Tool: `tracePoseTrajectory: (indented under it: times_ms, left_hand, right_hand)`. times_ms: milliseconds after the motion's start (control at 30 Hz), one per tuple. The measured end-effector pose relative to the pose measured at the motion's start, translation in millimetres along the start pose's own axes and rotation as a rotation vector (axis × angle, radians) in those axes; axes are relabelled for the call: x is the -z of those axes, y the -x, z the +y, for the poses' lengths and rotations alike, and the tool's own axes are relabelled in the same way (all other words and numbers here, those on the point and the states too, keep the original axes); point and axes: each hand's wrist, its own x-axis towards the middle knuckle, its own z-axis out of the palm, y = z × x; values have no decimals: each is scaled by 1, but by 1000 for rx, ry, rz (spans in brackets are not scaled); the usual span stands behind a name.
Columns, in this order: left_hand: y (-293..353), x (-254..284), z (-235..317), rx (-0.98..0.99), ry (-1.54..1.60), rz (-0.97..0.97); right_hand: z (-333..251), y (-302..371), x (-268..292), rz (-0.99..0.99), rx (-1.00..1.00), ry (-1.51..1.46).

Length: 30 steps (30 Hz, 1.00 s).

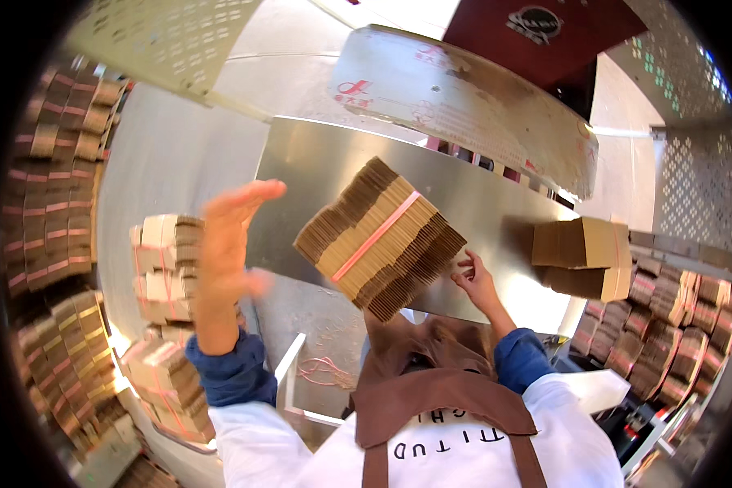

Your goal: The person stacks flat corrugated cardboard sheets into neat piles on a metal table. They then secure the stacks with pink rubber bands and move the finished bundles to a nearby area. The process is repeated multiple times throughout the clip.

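Blue-cuffed, the left hand (228,236) is raised, blurred, thumb and fingers parted and gripping nothing; right of it a pink-banded cardboard bundle (380,238) sits over the metal table's (301,171) near edge, and the right hand (477,281), half-open and loosely bent, is just beside its right corner, contact unclear. Banded folded-cardboard stacks (49,220) fill the far left, then a tied pile (167,268), another bundle (590,250) on the table's right end, and more stacks (667,325) beyond.
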Motion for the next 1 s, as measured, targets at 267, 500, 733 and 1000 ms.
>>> tracePoseTrajectory:
  times_ms: [267,500,733,1000]
  left_hand:
    - [-6,-183,-141,216,697,227]
    - [-17,-189,-123,309,685,98]
    - [-38,-223,33,224,671,174]
    - [-32,-339,198,496,836,238]
  right_hand:
    - [-5,-43,7,-279,204,164]
    - [5,-21,7,-151,146,-180]
    - [-6,72,74,-83,-241,-496]
    - [100,132,163,58,-204,-752]
